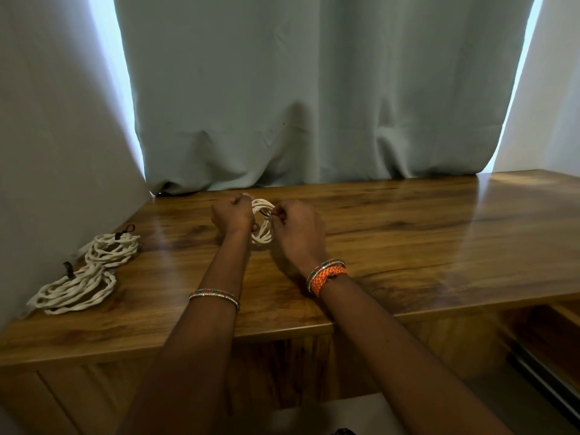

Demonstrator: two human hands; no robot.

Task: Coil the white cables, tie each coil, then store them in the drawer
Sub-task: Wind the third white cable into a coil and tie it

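White cables were observed in three coils on the wooden table (408, 246), with the items recorded from the near edge outward. At the lower right, below the tabletop, an open drawer (539, 337) was partly in view; its contents could not be made out. Both forearms reached forward over the near edge, the left wrist carrying a thin beaded bangle (214, 295) and the right wrist an orange braided band (328, 277) beside a similar bangle. At the left side of the table, close to the wall, a near coil (73, 290) lay flat with a dark tie standing at its far end; just behind it, touching or almost touching, a second coil (113, 248) lay flat with its own dark tie at the far side. Well apart from those two, toward the middle of the table, a third coil (262, 221) stood between the hands. The left hand (232, 215) had its fingers curled at the upper left of this coil, apparently pinching one end of a thin dark tie (263, 214). The right hand (298, 227) pinched the other end at the coil's right side. The hands were close together, parted only by the coil. Behind them a grey-green curtain (314, 89) hung down to the table's far edge
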